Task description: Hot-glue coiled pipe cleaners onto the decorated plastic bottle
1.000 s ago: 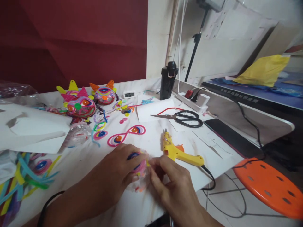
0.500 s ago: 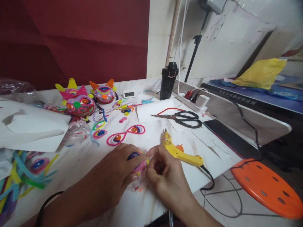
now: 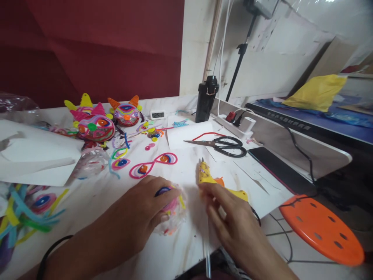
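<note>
My left hand point(image 3: 145, 206) is closed around a clear plastic ball point(image 3: 176, 217) trimmed with pink, yellow and blue fuzzy strips, keeping it on the white table. To its right, my right hand point(image 3: 230, 217) is over the yellow glue gun point(image 3: 206, 175), its fingers bent and apart, the fingertips at the gun's body. The gun lies with its nozzle pointing away from me, and my hand hides part of it. A clear glue stick point(image 3: 208, 252) extends back towards me below the gun. Beyond my left hand lies a pink looped strip with two eye shapes point(image 3: 153, 165).
Black-handled scissors point(image 3: 221, 146) rest on white paper, with a dark phone point(image 3: 281, 169) at the table's right edge. Finished animal-faced balls point(image 3: 96, 127) stand at the back left. Loose fuzzy strips point(image 3: 32, 217) lie near left. A black bottle point(image 3: 206, 99) stands by a power strip point(image 3: 233, 125).
My right hand has left the ball and moved right to the glue gun. My left hand stays on the ball, which shows more now. The view has shifted slightly.
</note>
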`<state>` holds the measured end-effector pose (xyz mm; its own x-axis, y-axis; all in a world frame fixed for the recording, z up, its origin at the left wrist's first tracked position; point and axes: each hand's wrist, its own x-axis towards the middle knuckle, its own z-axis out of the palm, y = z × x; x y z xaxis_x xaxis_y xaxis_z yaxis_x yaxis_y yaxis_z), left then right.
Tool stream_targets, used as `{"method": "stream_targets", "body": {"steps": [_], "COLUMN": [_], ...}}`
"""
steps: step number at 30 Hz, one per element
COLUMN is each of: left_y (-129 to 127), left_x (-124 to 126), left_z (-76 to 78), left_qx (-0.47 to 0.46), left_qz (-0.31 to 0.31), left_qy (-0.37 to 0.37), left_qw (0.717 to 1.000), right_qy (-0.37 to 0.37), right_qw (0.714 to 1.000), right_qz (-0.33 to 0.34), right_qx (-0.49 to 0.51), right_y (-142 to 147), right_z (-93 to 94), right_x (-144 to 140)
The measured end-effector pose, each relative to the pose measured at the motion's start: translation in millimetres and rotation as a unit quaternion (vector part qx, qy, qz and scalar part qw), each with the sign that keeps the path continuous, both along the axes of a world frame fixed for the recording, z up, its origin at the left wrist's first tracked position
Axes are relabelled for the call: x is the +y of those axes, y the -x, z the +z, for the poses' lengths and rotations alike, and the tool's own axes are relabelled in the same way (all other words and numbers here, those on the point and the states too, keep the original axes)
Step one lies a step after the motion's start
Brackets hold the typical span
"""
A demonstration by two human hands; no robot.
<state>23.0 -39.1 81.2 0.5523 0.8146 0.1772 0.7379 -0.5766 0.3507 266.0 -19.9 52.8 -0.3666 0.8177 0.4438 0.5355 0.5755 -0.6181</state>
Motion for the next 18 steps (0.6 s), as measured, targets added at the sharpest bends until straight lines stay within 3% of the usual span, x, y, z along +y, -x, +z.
{"method": "stream_targets", "body": {"steps": [2,5,10,18], "left_y": [-0.5,-1.4,-2.0,-0.4], "left_x": [0.4,0.0,-1.5,-1.4], "left_z": [2.0,4.7,3.6,0.4], "left_qx": [0.003,-0.003,-0.015,-0.016], "left_qz": [-0.002,0.008,0.006,0.008], "left_qy": [0.008,0.024,0.011,0.001], "left_qw": [1.0,1.0,1.0,1.0], "right_qy": [-0.092,-0.136,-0.151,-0.1], "right_qw": [0.991,0.971,0.958,0.964], "right_qz": [-0.003,0.01,-0.003,0.06], "right_qx": [-0.096,-0.196,-0.243,-0.239], "right_y": [-20.5,-40.9,-56.0,-70.8], "right_z": [-6.2,-10.3,-12.5,-18.0], "right_x": [7.5,19.6,40.4,59.6]}}
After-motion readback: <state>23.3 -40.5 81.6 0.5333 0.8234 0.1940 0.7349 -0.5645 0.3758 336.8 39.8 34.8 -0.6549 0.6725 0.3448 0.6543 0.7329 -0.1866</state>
